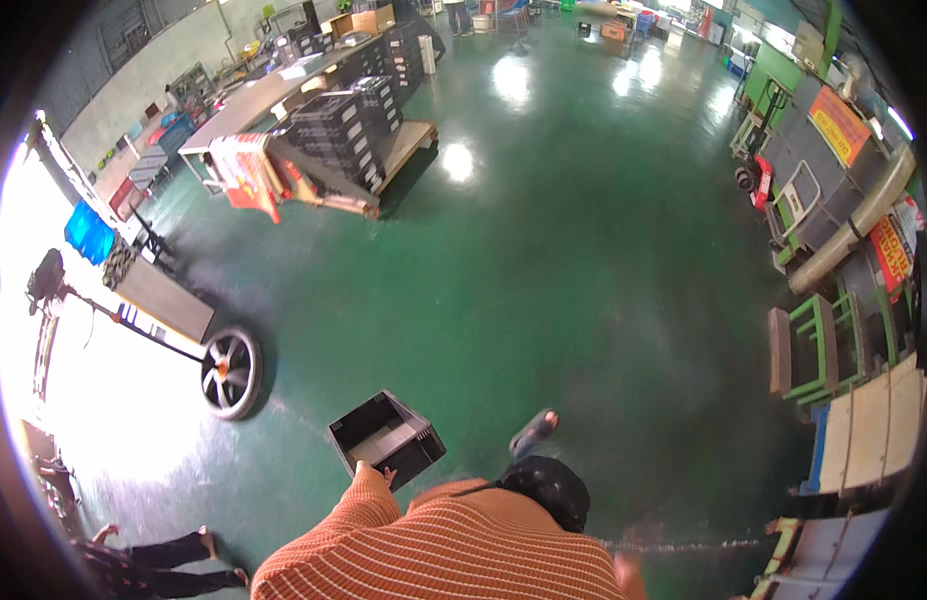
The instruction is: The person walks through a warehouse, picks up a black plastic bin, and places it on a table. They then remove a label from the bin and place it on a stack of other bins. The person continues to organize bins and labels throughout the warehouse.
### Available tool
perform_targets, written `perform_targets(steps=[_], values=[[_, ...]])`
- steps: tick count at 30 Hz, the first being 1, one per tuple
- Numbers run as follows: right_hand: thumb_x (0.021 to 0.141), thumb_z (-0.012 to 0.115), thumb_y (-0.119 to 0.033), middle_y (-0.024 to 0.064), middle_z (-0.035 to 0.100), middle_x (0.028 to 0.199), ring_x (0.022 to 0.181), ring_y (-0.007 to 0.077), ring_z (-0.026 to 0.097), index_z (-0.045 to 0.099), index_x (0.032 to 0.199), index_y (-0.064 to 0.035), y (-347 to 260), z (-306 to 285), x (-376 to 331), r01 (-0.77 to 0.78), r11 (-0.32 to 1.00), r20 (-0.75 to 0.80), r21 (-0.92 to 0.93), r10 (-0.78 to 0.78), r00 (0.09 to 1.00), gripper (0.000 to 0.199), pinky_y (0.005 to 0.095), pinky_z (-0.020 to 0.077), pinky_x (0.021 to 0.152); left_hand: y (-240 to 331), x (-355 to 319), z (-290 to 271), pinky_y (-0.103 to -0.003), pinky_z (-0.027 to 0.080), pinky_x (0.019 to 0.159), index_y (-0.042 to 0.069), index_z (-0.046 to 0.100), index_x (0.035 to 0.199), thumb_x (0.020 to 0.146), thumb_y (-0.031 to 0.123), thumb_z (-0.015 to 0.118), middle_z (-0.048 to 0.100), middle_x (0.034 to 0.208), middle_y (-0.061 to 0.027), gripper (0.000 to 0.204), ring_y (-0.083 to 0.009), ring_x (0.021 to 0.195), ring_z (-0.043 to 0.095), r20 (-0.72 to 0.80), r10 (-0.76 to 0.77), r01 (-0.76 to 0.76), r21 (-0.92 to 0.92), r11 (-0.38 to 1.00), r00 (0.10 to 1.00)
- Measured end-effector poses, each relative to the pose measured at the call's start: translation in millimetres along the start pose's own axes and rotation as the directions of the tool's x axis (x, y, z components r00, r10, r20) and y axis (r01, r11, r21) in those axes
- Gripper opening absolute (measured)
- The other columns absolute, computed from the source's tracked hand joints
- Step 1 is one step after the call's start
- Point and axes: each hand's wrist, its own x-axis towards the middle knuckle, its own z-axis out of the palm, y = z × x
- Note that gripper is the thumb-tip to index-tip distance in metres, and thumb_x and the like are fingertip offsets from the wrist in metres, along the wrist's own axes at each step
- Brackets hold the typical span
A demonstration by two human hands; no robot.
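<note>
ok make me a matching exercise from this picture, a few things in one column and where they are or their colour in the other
Things:
1. black crate
2. wheel
3. stacked crates
4. floor

Descriptions:
A. on a wooden pallet, far left
B. glossy green
C. held at its edge by the left hand
D. black tyre, standing upright at left

Pairs: 1-C, 2-D, 3-A, 4-B
</note>
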Motion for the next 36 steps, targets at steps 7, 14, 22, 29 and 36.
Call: perform_targets(steps=[7, 14, 22, 29, 36], values=[[0.083, 0.052, -0.022, 0.0046, 0.051, 0.06, 0.049, 0.0159, 0.047, 0.056, 0.08, -0.0064, -349.0, -38.1, 133.1, -0.053, 0.984, 0.062, -0.173, 0.064, 0.996, 0.017, 0.0296, 0.0368, 0.041, -99.4, -43.4, 303.3, -0.039, 0.05, 0.048, 0.001, 0.047, 0.101, 0.066, 0.033, 0.06, 0.044, 0.096, -0.0269, 0.049, -0.0378, 0.068, 0.053, 0.236, 0.063, -0.076, 0.049, 0.996, 0.97], [0.088, 0.051, -0.026, 0.003, 0.056, 0.067, 0.057, 0.0094, 0.05, 0.058, 0.095, -0.0051, -1014.3, 5.7, 227.5, 0.782, 0.618, 0.103, -0.084, -0.775, 0.623, 0.023, 0.0234, 0.0406, 0.048, -288.2, -277.9, 524.0, -0.031, 0.046, 0.041, -0.004, 0.023, 0.127, 0.075, 0.031, 0.059, 0.017, 0.129, -0.0388, 0.072, -0.0398, 0.084, 0.058, 0.133, 0.08, -0.085, 0.034, 0.996, 0.988], [0.09, 0.048, -0.022, 0.0003, 0.059, 0.069, 0.054, 0.0084, 0.051, 0.058, 0.103, -0.0045, -1390.6, 55.4, 334.9, 0.9, 0.397, 0.199, -0.18, -0.881, 0.429, 0.024, 0.0253, 0.0395, 0.046, -411.8, -376.4, 854.6, -0.035, 0.043, 0.044, 0.001, 0.021, 0.131, 0.079, 0.031, 0.052, 0.025, 0.126, -0.0365, 0.067, -0.0327, 0.074, 0.055, 0.247, 0.103, -0.074, -0.126, 0.989, 0.964], [0.084, 0.05, -0.021, 0.0059, 0.05, 0.057, 0.044, 0.0187, 0.049, 0.053, 0.076, -0.0063, -1262.5, -154.0, 499.4, 0.117, 0.972, -0.052, 0.206, -0.109, 0.993, 0.017, 0.0332, 0.0362, 0.035, -585.7, -607.0, 1154.4, -0.046, 0.049, 0.046, 0.001, 0.019, 0.13, 0.062, 0.037, 0.065, 0.023, 0.126, -0.0361, 0.09, -0.0397, 0.074, 0.054, -0.125, 0.075, -0.089, -0.112, 0.99, 0.989], [0.072, 0.06, -0.009, 0.0078, 0.066, 0.081, 0.079, 0.0174, 0.063, 0.068, 0.079, -0.0052, -1458.4, -367.9, 677.6, -0.32, 0.761, -0.019, -0.564, 0.376, 0.926, 0.011, 0.0358, 0.0505, 0.066, -726.3, -619.5, 1485.4, -0.036, 0.053, 0.052, 0.006, 0.042, 0.117, 0.065, 0.033, 0.059, 0.036, 0.115, -0.025, 0.06, -0.0349, 0.089, 0.048, 0.468, 0.028, -0.197, 0.317, 0.928, 0.883]])
